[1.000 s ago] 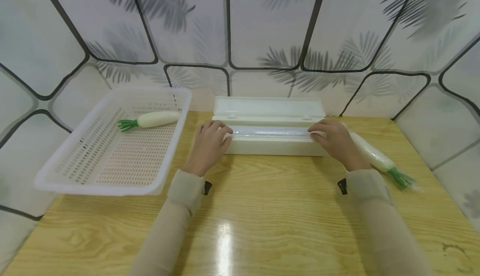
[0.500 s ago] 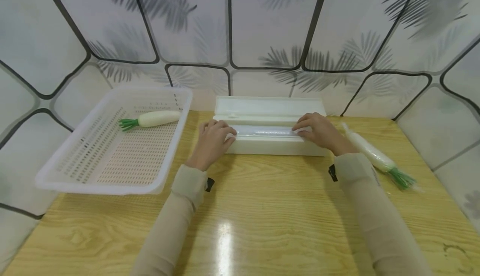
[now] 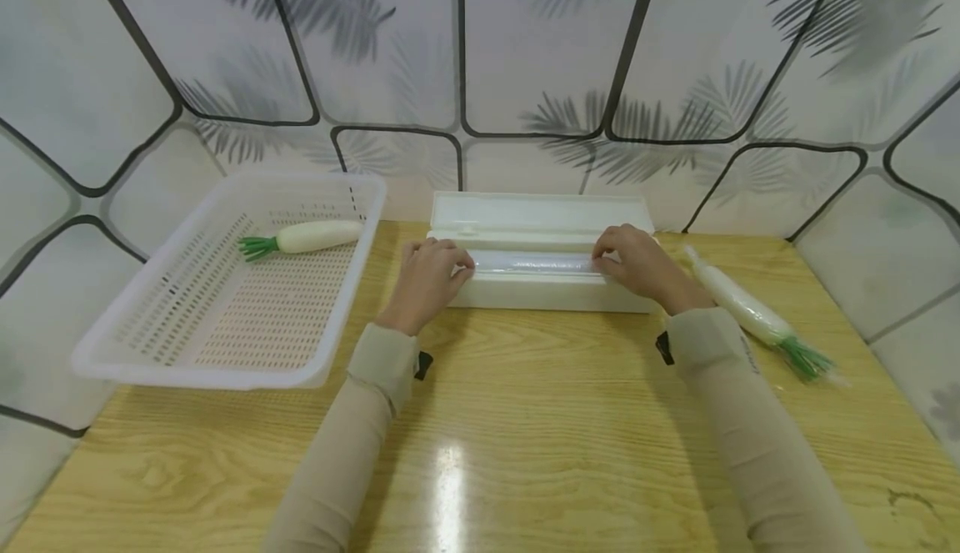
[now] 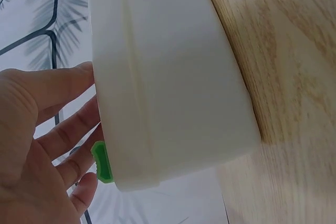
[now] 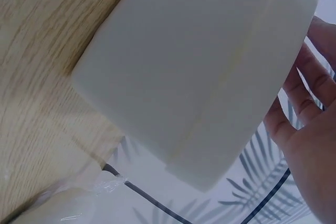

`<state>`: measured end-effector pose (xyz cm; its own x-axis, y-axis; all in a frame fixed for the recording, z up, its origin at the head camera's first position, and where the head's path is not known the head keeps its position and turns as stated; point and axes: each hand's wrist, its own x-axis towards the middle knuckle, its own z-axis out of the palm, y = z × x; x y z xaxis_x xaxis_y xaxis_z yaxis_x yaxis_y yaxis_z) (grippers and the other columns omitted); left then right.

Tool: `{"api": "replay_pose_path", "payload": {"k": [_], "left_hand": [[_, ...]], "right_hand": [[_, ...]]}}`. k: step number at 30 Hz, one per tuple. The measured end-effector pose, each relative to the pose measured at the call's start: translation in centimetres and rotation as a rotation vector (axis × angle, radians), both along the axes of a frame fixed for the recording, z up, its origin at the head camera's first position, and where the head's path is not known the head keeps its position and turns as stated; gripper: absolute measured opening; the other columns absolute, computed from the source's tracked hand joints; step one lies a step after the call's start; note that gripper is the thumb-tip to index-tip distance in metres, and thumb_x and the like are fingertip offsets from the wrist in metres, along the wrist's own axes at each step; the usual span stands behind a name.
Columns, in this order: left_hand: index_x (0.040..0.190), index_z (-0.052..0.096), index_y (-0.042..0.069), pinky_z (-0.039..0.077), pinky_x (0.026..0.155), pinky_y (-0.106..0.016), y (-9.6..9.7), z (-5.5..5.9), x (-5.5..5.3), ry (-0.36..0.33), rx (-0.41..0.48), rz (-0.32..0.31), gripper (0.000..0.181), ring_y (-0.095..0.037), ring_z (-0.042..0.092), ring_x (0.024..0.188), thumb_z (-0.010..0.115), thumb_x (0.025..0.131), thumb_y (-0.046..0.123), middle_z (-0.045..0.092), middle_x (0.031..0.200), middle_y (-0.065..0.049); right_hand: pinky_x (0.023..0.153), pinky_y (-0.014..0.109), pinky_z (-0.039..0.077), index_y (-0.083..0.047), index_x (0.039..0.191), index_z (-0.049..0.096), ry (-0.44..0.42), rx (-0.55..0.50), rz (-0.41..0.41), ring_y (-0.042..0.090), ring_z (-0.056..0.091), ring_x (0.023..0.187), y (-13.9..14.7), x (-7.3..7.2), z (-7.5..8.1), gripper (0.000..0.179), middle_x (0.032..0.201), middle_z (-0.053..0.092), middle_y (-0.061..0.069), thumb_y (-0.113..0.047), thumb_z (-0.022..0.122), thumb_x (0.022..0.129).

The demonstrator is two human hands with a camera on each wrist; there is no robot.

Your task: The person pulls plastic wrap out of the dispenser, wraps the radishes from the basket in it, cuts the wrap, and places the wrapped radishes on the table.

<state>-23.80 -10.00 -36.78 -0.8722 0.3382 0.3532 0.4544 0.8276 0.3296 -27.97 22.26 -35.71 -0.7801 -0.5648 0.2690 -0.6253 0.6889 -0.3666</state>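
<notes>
A white cling film dispenser box (image 3: pixel 551 293) stands at the back of the table, its lid (image 3: pixel 540 213) raised. Inside it lies a clear roll of cling film (image 3: pixel 532 263). My left hand (image 3: pixel 426 279) is at the box's left end, thumb and forefinger pinching the film near its edge. At the right part of the roll, my right hand (image 3: pixel 637 261) pinches the film in the same way. Both wrist views show the box wall, with the left fingers (image 4: pixel 68 135) and right fingers (image 5: pixel 310 85) over its rim; the fingertips are partly hidden there.
A white plastic basket (image 3: pixel 322 361) at left holds a white radish (image 3: pixel 318 237) with green stalks. Right of the box lies a film-wrapped radish (image 3: pixel 750 307). A green piece (image 4: pixel 102 162) shows at the box's left end. The patterned wall (image 3: pixel 551 52) stands close behind.
My right hand has moved left along the roll from the box's right end, then stayed nearly still. My left hand has shifted slightly right.
</notes>
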Motion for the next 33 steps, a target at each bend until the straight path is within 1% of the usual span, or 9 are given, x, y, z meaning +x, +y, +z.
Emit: {"api": "replay_pose_path", "payload": {"k": [4, 8, 11, 15, 21, 24, 27, 30, 33], "left_hand": [[0.100, 0.078, 0.008, 0.040, 0.098, -0.051, 0.1, -0.1, 0.0, -0.003, 0.010, 0.003, 0.009, -0.027, 0.064, 0.096, 0.074, 0.095, 0.014, 0.074, 0.105, -0.006], [0.102, 0.078, 0.007, 0.041, 0.097, -0.050, 0.1, -0.2, 0.0, -0.007, 0.023, 0.001, 0.011, -0.026, 0.065, 0.096, 0.073, 0.095, 0.015, 0.074, 0.104, -0.007], [0.104, 0.077, 0.007, 0.042, 0.097, -0.051, 0.0, -0.2, 0.0, -0.001, 0.030, -0.005, 0.013, -0.026, 0.065, 0.096, 0.072, 0.096, 0.016, 0.074, 0.103, -0.007], [0.105, 0.077, 0.007, 0.043, 0.097, -0.052, 0.0, -0.2, -0.1, 0.004, 0.031, -0.011, 0.014, -0.026, 0.065, 0.095, 0.071, 0.097, 0.017, 0.074, 0.101, -0.007], [0.099, 0.078, 0.007, 0.045, 0.095, -0.051, 0.2, 0.1, -0.4, -0.005, -0.004, -0.008, 0.012, -0.026, 0.065, 0.093, 0.071, 0.097, 0.016, 0.074, 0.099, -0.006], [0.100, 0.077, 0.006, 0.046, 0.093, -0.050, 0.3, 0.1, -0.5, -0.028, -0.013, -0.011, 0.012, -0.026, 0.065, 0.094, 0.068, 0.099, 0.015, 0.073, 0.099, -0.006], [0.102, 0.075, 0.004, 0.048, 0.090, -0.049, 0.4, 0.0, -0.7, -0.036, -0.013, -0.013, 0.015, -0.027, 0.065, 0.095, 0.063, 0.101, 0.012, 0.073, 0.099, -0.008], [0.102, 0.073, 0.002, 0.050, 0.087, -0.048, 0.5, -0.1, -0.9, -0.019, -0.002, -0.015, 0.016, -0.028, 0.067, 0.092, 0.059, 0.102, 0.009, 0.073, 0.097, -0.010], [0.101, 0.071, 0.000, 0.054, 0.081, -0.045, 0.5, -0.1, -1.2, 0.009, 0.011, -0.020, 0.013, -0.028, 0.068, 0.086, 0.060, 0.101, 0.007, 0.073, 0.093, -0.012]], "right_hand": [[0.081, 0.055, 0.050, 0.006, 0.092, 0.068, 0.028, -0.038, -0.017, 0.038, 0.062, 0.088, 0.0, 0.6, 0.1, 0.005, 0.091, 0.068, 0.019, 0.008, 0.064, 0.094], [0.076, 0.052, 0.051, 0.006, 0.093, 0.067, 0.052, -0.060, -0.038, 0.035, 0.062, 0.084, 0.2, 1.0, 0.1, 0.004, 0.088, 0.068, 0.018, 0.008, 0.063, 0.094], [0.072, 0.049, 0.051, 0.006, 0.093, 0.067, 0.098, -0.069, -0.033, 0.034, 0.062, 0.080, 0.3, 1.1, -0.1, 0.004, 0.086, 0.067, 0.017, 0.009, 0.064, 0.093], [0.072, 0.049, 0.051, 0.007, 0.093, 0.066, 0.148, -0.081, -0.024, 0.034, 0.061, 0.081, 0.4, 1.3, -0.4, 0.006, 0.086, 0.067, 0.017, 0.012, 0.065, 0.092], [0.075, 0.049, 0.050, 0.007, 0.096, 0.066, 0.137, -0.090, -0.046, 0.034, 0.060, 0.085, 0.4, 1.5, -0.4, 0.005, 0.090, 0.067, 0.018, 0.011, 0.063, 0.094], [0.075, 0.050, 0.050, 0.007, 0.097, 0.065, 0.141, -0.097, -0.055, 0.035, 0.060, 0.086, 0.3, 1.7, -0.4, 0.005, 0.091, 0.066, 0.019, 0.011, 0.063, 0.094], [0.073, 0.049, 0.050, 0.008, 0.097, 0.065, 0.156, -0.113, -0.058, 0.035, 0.061, 0.084, 0.3, 1.7, -0.5, 0.005, 0.092, 0.066, 0.019, 0.011, 0.062, 0.094], [0.070, 0.048, 0.051, 0.007, 0.097, 0.064, 0.184, -0.130, -0.048, 0.033, 0.062, 0.082, 0.3, 1.6, -0.7, 0.007, 0.091, 0.065, 0.018, 0.012, 0.063, 0.093], [0.069, 0.047, 0.052, 0.006, 0.096, 0.063, 0.214, -0.145, -0.015, 0.032, 0.063, 0.080, 0.4, 1.4, -0.9, 0.009, 0.090, 0.065, 0.018, 0.014, 0.064, 0.091]]}}
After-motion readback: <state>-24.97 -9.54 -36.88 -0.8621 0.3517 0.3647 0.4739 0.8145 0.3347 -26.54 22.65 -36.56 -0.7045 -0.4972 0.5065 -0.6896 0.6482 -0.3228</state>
